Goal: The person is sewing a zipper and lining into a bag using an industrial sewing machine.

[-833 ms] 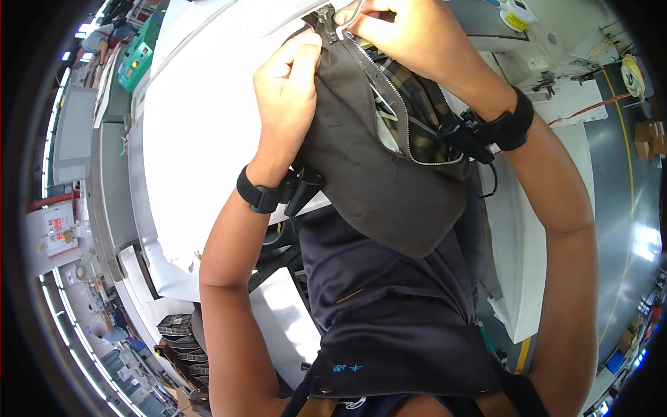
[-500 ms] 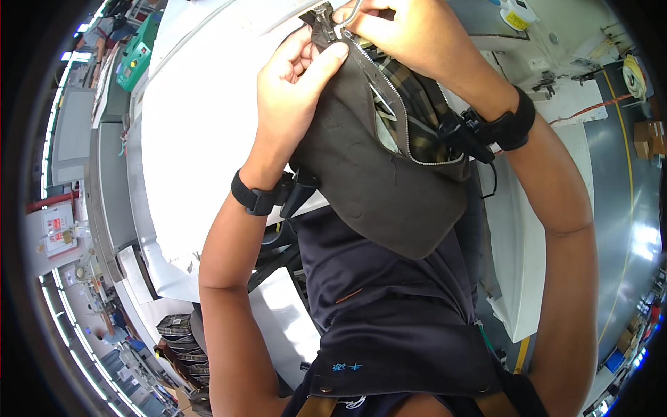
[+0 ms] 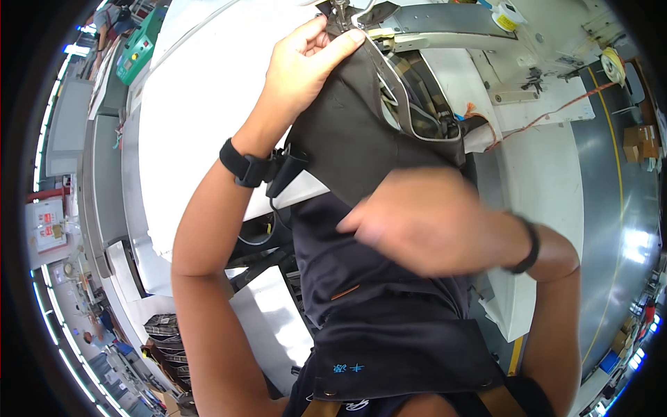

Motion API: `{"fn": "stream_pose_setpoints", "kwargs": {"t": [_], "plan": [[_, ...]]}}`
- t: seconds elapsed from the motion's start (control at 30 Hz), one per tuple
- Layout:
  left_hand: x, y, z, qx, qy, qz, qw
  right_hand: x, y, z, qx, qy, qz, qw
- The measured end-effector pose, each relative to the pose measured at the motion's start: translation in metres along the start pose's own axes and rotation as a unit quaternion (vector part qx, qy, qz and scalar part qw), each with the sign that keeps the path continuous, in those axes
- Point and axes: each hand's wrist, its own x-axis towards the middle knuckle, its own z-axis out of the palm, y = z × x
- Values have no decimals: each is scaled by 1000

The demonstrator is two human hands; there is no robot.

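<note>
A dark grey-brown fabric bag (image 3: 340,132) with a zipper opening hangs from the sewing machine's foot (image 3: 342,17) over the edge of the white table toward my lap. Green-and-black plaid lining (image 3: 422,80) shows through the opening. With thumb and curled fingers, my left hand (image 3: 300,64) pinches the bag's top edge right beside the machine's foot. My right hand (image 3: 427,226) is smeared by motion in front of the bag's lower end and my dark apron (image 3: 389,299). Whether it touches the bag, and how its fingers sit, I cannot tell.
The white tabletop (image 3: 201,118) spreads to the left. Behind the bag runs the machine's grey metal arm (image 3: 451,21), with a white bottle (image 3: 506,15) at its far end. An orange cord (image 3: 549,111) stretches to the right. Striped plaid pieces (image 3: 165,340) lie at lower left.
My right hand has left the bag's top edge and come down toward my lap. My left hand keeps its pinch. The bag's top has shifted slightly, and the machine's arm shows behind it.
</note>
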Motion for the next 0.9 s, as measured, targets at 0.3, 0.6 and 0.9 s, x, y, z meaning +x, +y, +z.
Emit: {"fn": "stream_pose_setpoints", "kwargs": {"t": [0.3, 0.6, 0.9], "plan": [[3, -6, 6, -29, 20, 27, 999, 33, -110, 163, 718, -215, 258, 610], [3, -8, 5, -36, -1, 34, 999, 54, -146, 165, 716, -281, 391, 505], [1, -12, 6, -50, 4, 33, 998, 61, -145, 176, 729, -277, 368, 507]]}}
